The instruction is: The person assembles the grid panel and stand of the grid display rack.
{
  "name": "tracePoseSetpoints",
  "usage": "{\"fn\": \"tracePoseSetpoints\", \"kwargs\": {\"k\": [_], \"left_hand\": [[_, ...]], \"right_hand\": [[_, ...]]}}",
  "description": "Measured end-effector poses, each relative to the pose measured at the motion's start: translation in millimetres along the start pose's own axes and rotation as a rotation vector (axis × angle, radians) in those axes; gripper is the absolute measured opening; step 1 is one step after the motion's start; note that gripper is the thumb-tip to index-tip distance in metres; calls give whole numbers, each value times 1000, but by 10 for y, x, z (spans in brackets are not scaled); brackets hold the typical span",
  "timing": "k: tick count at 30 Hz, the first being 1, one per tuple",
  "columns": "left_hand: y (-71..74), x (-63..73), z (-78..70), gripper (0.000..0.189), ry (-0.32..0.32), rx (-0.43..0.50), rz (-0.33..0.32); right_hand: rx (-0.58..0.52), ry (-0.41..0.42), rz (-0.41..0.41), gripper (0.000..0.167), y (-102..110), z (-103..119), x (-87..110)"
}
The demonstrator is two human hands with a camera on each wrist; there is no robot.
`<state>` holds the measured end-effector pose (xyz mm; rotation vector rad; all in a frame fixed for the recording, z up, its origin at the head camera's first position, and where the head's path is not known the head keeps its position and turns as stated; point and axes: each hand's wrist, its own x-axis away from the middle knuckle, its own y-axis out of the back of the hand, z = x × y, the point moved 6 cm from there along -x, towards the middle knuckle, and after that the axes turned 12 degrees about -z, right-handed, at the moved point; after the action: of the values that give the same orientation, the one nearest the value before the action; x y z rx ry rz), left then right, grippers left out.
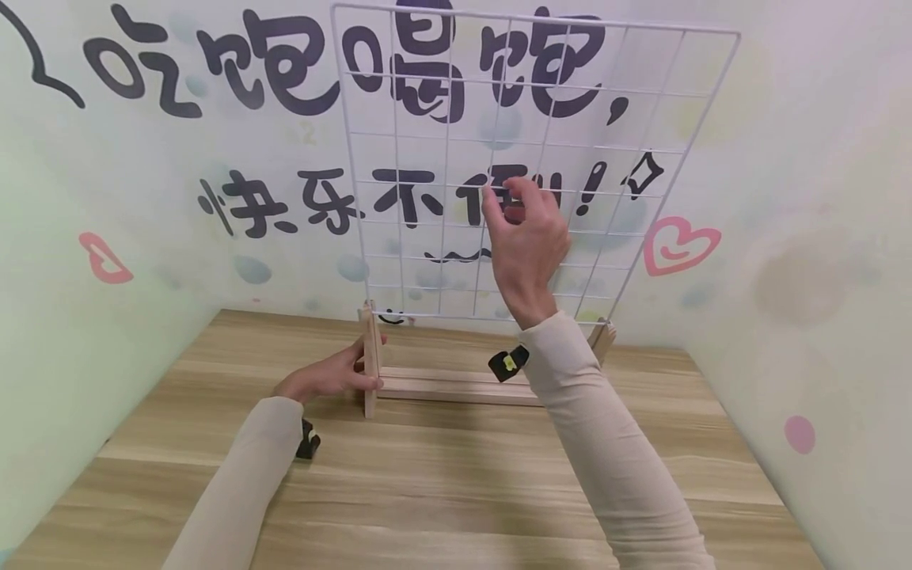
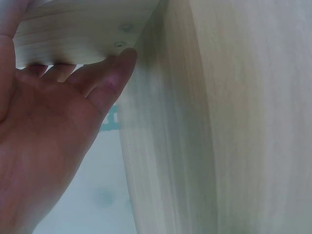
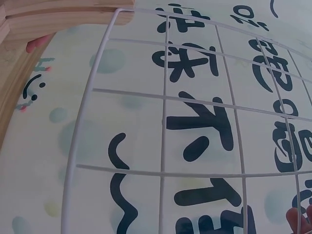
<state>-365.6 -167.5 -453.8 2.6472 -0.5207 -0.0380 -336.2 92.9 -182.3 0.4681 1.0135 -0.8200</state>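
A white wire grid panel (image 1: 420,182) stands above a low wooden frame (image 1: 456,388), its bottom edge level with the tops of two short posts. My right hand (image 1: 530,237) is at the middle of the panel, thumb and fingers curled at the wires. In the right wrist view only its fingertips (image 3: 295,222) show, at the lower right corner, a wire crossing them. My left hand (image 1: 331,376) grips the left post (image 1: 370,364), thumb on the near side. In the left wrist view its fingers reach under a pale board (image 2: 83,39).
The frame stands on a wood-grain table (image 1: 399,491). Close behind is a white wall (image 1: 171,261) with large black lettering and pastel spots; side walls rise on both sides. A small black wrist camera (image 1: 507,364) hangs by the right sleeve.
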Motion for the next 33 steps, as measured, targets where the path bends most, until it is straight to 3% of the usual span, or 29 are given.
{"fn": "tracePoseSetpoints", "kwargs": {"k": [9, 16, 33], "left_hand": [[-1, -6, 5, 90, -15, 18, 5], [8, -15, 14, 92, -25, -21, -7], [-4, -23, 22, 94, -2, 2, -5]], "right_hand": [[-11, -4, -1, 29, -11, -60, 72], [-20, -15, 5, 28, -24, -134, 139], [-35, -30, -1, 28, 17, -228, 276]]}}
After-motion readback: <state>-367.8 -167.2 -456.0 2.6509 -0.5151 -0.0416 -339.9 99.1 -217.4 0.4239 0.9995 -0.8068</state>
